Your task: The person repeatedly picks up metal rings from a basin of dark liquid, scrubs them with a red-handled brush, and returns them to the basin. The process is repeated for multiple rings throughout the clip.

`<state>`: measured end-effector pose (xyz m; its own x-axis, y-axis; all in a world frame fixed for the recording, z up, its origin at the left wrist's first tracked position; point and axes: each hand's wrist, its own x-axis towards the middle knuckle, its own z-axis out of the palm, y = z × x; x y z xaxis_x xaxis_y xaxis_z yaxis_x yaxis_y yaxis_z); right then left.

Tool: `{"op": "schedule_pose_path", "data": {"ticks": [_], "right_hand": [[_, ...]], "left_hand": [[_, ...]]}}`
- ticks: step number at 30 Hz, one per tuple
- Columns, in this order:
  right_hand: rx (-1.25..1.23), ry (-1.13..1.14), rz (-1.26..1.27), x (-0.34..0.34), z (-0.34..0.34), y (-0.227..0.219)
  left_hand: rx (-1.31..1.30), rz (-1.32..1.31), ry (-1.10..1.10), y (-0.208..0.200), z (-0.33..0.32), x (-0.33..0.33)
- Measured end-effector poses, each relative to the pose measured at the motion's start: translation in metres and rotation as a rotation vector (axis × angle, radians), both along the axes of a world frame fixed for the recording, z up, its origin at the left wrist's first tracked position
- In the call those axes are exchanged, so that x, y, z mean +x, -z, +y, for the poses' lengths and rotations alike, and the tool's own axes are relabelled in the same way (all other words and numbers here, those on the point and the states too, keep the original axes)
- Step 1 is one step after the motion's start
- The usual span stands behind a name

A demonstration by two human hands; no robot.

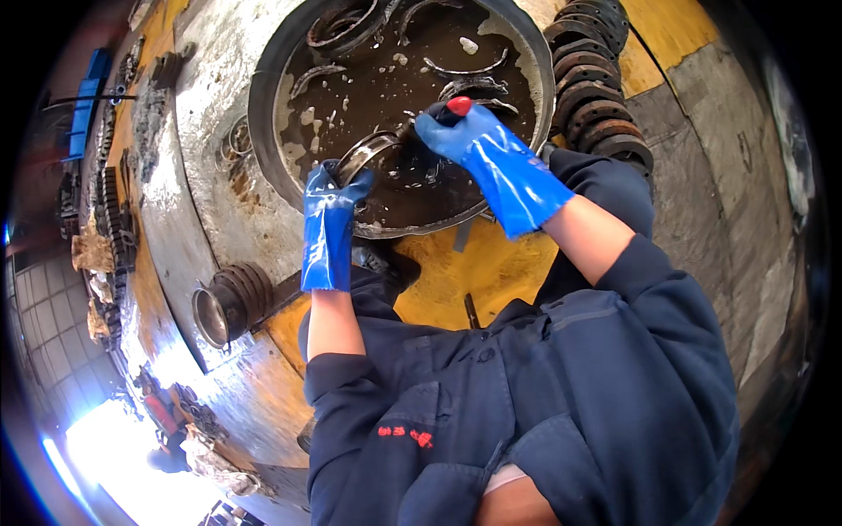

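My left hand (330, 197), in a blue rubber glove, grips a shiny metal ring (358, 156) by its near left side, tilted over a round metal basin (261, 110) of dark, murky liquid. My right hand (469, 136), gloved alike, is closed around a black handle with a red end (459, 106). It looks like a brush, though its dark head hardly stands out against the liquid near the ring. Patches of pale foam float on the surface. More rings and curved metal pieces (467, 68) lie partly sunk toward the basin's far side.
Stacked rusty discs (605, 110) run along the basin's right side. On the left, a ribbed metal cylinder (232, 302) lies on its side, and thin rings (239, 138) rest on the metal floor plate near the rim. My legs (601, 188) straddle the basin's near side over yellow flooring (447, 285).
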<state>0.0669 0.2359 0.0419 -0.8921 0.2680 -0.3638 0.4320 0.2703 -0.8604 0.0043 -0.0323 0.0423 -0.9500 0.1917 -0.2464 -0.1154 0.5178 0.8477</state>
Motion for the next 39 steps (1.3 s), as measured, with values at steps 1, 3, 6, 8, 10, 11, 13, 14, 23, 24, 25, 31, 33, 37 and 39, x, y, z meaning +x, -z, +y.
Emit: {"op": "schedule_pose_path", "data": {"ticks": [1,3,6,8,10,11,13,14,23,24,25,31,33,37,39], "right_hand": [[-0.074,0.015,0.165,0.005,-0.004,-0.003],[-0.114,-0.046,0.426,0.023,-0.022,-0.030],[0.054,-0.324,0.974,0.027,-0.048,-0.030],[0.278,-0.364,0.949,0.029,-0.040,-0.020],[0.279,-0.256,0.830,0.023,-0.041,-0.020],[0.185,-0.108,0.714,0.024,-0.039,-0.020],[0.013,0.047,0.405,0.017,-0.016,-0.010],[-0.078,0.046,0.224,0.007,-0.002,0.001],[0.046,-0.312,0.709,0.007,-0.026,-0.044],[0.121,-0.248,0.816,0.010,-0.030,-0.038],[0.029,-0.180,0.684,0.005,-0.029,-0.032],[-0.205,-0.012,0.263,-0.035,0.025,-0.007],[-0.355,0.115,0.126,-0.029,0.030,-0.006],[-0.738,0.383,-0.069,-0.011,0.020,-0.013],[-0.904,0.491,-0.122,-0.007,0.012,-0.009]], "left_hand": [[0.058,-0.005,0.041,0.001,0.003,0.002],[0.077,0.035,0.126,0.009,0.003,0.000],[0.218,-0.029,0.112,0.044,-0.014,-0.014],[0.799,-0.449,-0.192,0.029,0.006,-0.001],[0.145,0.022,0.151,0.028,0.003,-0.007],[0.393,-0.085,-0.007,0.035,-0.007,-0.002],[0.129,-0.047,0.088,0.004,0.007,-0.004],[0.030,-0.028,0.091,-0.002,0.008,-0.005],[0.183,0.010,0.085,0.038,-0.022,-0.023],[0.187,0.004,0.079,0.038,-0.021,-0.022],[0.101,0.063,0.101,0.043,-0.025,-0.028],[0.683,-0.110,-0.082,0.010,-0.026,-0.015],[0.808,-0.157,-0.088,0.004,-0.030,-0.012],[1.026,-0.241,-0.157,0.024,-0.051,-0.019],[1.078,-0.270,-0.204,0.025,-0.049,-0.020]]}}
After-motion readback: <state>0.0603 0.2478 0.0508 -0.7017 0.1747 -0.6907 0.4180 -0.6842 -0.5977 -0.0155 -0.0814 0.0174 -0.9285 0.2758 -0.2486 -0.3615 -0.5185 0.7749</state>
